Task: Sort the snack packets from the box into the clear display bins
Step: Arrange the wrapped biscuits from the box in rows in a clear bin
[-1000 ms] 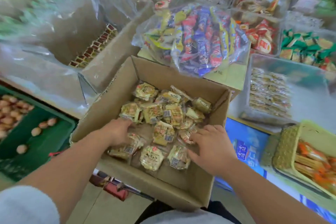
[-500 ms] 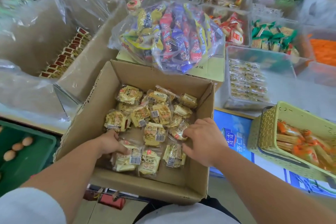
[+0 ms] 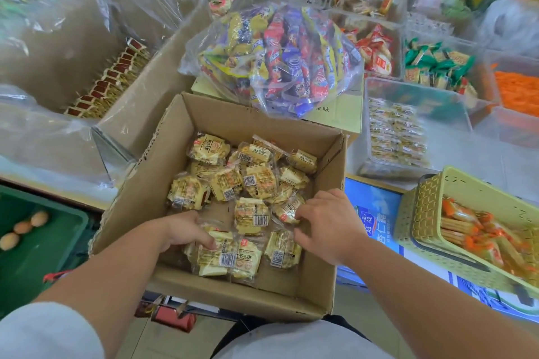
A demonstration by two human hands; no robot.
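An open cardboard box (image 3: 151, 183) stands in front of me, holding several pale yellow snack packets (image 3: 258, 179) with barcodes. Both hands are inside it. My left hand (image 3: 186, 230) presses its fingers onto packets at the near left of the pile (image 3: 215, 256). My right hand (image 3: 329, 223) curls over packets at the right, its fingertips pinching one packet (image 3: 287, 210). A clear display bin (image 3: 423, 96) further right holds rows of similar small packets (image 3: 396, 134).
A clear bag of red, blue and yellow packets (image 3: 280, 58) lies just behind the box. More clear bins of snacks fill the back. A yellow-green basket (image 3: 423, 213) with orange packets sits at right, a green crate (image 3: 58, 230) with eggs at left.
Both hands have stayed in the box, shifting slightly over the packets. The left fingers have slid further onto the near-left packets. The view has tilted a little.
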